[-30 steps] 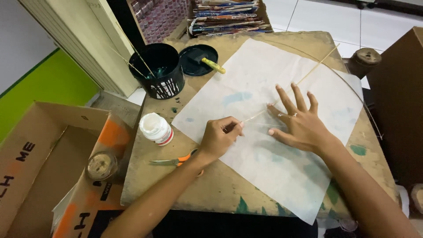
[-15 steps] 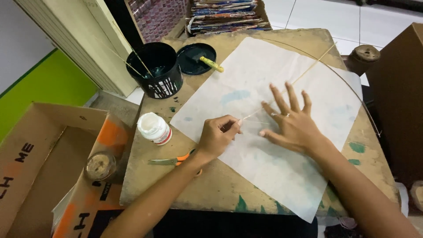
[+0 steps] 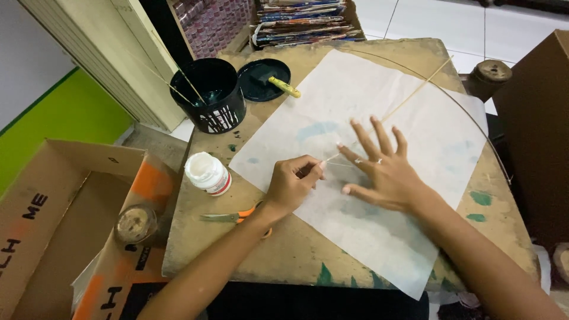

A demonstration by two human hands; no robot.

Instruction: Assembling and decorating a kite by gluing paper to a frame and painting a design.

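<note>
A thin, pale bamboo stick (image 3: 388,114) is laid diagonally across a large sheet of translucent white paper (image 3: 379,148) on the worn, paint-flecked wooden tabletop (image 3: 284,249). Its near end is pinched between the closed fingers (image 3: 313,172) of the left hand (image 3: 290,186), while the right hand (image 3: 382,172) is pressed flat, fingers spread, on the sheet. The stick is judged light, springy and easily snapped, the paper flimsy; a grip near the end seems best suited.
</note>
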